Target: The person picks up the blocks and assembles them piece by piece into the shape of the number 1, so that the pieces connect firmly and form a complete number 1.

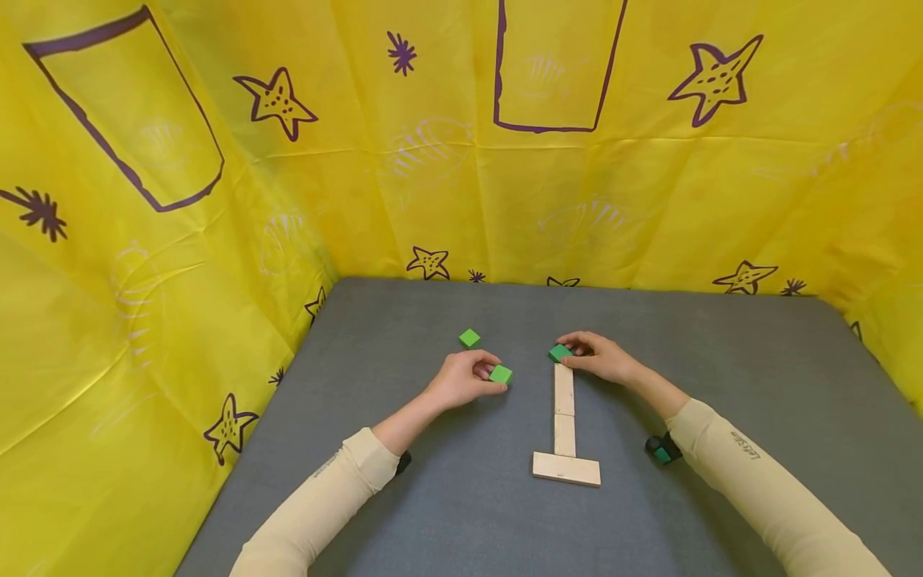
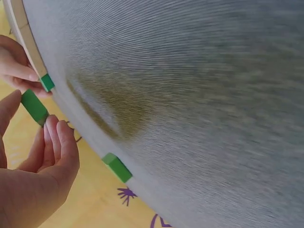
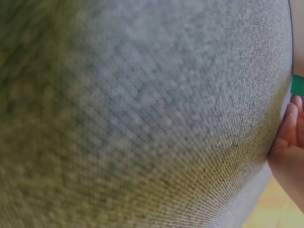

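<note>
My left hand (image 1: 465,379) pinches a light green block (image 1: 501,375) between thumb and fingertips; in the left wrist view that block (image 2: 34,105) shows above the fingers. With thumb and fingers, my right hand (image 1: 598,357) holds a darker green block (image 1: 559,353) at the far end of a line of pale wooden planks (image 1: 565,390). Only an edge of this green block (image 3: 298,85) shows in the right wrist view. Another wooden plank (image 1: 566,469) lies crosswise at the near end of the line. Beyond the left hand, a second light green block (image 1: 469,338) lies on the table.
The grey cloth-covered table (image 1: 433,497) carries all the pieces. Yellow curtains (image 1: 447,200) with purple drawings stand along its back and sides. Dark wrist cameras, one of them (image 1: 662,449) by the right sleeve, hang under the forearms close over the table.
</note>
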{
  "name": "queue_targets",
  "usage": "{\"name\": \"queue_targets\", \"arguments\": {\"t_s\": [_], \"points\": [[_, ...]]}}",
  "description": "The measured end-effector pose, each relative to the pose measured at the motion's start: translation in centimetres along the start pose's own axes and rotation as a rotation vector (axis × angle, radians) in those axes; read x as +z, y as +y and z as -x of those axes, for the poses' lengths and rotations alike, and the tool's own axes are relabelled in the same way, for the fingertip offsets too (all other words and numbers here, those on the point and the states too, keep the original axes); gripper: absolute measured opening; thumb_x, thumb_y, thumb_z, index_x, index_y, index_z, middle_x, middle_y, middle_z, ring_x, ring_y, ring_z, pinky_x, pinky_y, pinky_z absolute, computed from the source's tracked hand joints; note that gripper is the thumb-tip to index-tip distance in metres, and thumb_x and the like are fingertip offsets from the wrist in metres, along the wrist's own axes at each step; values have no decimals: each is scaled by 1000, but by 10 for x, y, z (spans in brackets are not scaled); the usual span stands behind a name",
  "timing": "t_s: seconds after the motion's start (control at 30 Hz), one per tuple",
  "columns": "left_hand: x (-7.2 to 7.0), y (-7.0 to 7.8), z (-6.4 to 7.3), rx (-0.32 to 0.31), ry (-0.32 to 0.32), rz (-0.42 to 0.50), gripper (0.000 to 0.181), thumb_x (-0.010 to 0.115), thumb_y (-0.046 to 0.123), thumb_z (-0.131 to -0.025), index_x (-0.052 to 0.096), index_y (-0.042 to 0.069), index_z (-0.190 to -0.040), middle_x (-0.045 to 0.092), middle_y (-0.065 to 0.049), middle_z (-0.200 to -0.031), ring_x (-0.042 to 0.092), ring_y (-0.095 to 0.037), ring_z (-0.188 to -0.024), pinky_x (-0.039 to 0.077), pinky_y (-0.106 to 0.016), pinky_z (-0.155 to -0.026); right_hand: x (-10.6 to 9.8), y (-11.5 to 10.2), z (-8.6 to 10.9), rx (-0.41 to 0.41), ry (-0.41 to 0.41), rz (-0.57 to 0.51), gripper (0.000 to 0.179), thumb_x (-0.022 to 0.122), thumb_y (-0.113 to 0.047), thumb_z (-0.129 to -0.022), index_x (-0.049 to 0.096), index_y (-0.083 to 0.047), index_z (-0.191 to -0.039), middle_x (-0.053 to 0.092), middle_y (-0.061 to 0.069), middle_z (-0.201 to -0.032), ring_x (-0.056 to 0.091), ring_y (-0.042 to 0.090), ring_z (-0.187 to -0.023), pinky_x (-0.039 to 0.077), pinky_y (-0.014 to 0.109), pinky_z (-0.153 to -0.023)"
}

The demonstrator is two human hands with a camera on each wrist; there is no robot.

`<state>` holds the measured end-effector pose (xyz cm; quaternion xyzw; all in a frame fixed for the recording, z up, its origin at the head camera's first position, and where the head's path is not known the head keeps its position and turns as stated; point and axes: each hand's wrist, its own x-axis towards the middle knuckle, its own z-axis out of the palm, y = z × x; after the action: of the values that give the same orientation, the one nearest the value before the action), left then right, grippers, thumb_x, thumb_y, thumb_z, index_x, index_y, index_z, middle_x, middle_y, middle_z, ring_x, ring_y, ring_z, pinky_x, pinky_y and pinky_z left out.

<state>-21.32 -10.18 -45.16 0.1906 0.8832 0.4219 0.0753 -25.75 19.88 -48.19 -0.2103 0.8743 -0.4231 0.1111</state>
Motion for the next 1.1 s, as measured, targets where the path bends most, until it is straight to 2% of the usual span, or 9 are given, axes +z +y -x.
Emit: {"name": "queue_targets", "arguments": {"t_s": [0.2, 0.33, 0.7, 1.1], "points": [[7, 4, -13, 41, -53, -54, 40, 84, 19, -76, 69, 2, -110, 66, -1, -89, 59, -9, -78, 49, -21, -72, 1, 2, 0, -11, -1, 4, 40, 65, -20, -95, 58, -2, -129, 57, 13, -109, 50, 24, -95, 42, 38, -80], [12, 5, -21, 62, -68, -77, 40, 84, 20, -76, 70, 3, -110, 66, -2, -90, 59, -10, -80, 49, -21, -74, 1, 3, 0, -21, 2, 10, 39, 65, -20, -95, 58, -2, -129, 57, 12, -108, 50, 23, -95, 42, 38, -81], [21, 8, -43, 58, -80, -113, 40, 83, 18, -77, 69, 3, -111, 67, -4, -93, 60, -12, -82, 48, -21, -74, -1, 3, -1, -11, -4, 11, 41, 64, -23, -96, 57, -2, -130, 57, 13, -110, 50, 24, -96, 42, 39, -81], [29, 7, -63, 45, -142, -181, 39, 81, 20, -81, 68, 5, -115, 67, -4, -97, 60, -12, -85, 48, -22, -75, 0, 3, -1, -16, 3, -3, 40, 66, -20, -95, 58, -2, -129, 57, 14, -109, 51, 24, -95, 42, 38, -81]]}}
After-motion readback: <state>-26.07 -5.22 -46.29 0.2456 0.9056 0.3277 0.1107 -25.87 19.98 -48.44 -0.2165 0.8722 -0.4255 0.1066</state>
